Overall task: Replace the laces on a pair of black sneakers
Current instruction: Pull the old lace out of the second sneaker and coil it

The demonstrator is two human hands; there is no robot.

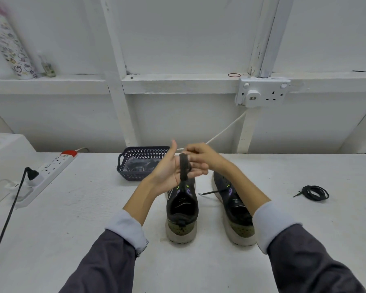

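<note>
Folded black lace: top pinched by right hand, length against spread palm of left hand, above black sneakers on surface. Coiled lace lies right; basket behind.

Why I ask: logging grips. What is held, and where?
The right hand pinches the bundled black lace at its top end; the left hand is open.

The toe of the left shoe is hidden behind the left hand and right hand, raised over it with a folded lace. A forearm covers part of the right shoe beside it. Behind the left shoe, a basket holds dark contents too dim to identify. Far to its left, a blurred bottle and a black cable are cut off by the edge.
</note>
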